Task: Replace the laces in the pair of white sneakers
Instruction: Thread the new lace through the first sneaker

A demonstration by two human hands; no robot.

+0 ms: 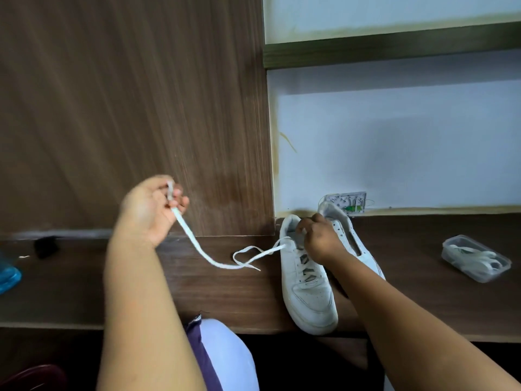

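A person seated at a dark wood tabletop (141, 294) works on a pair of white sneakers set side by side near its front edge. The left hand (150, 208), raised above the surface, has its fingers curled around one end of a white lace (197, 246), which trails down in a slack loop across the wood to the top eyelets of the nearer sneaker (306, 286). The right hand (320, 239) rests on that shoe's tongue, fingers curled at the lacing. The second sneaker (345, 232) stands just behind it. Well to the right, a clear plastic container (476, 258) holds more white laces.
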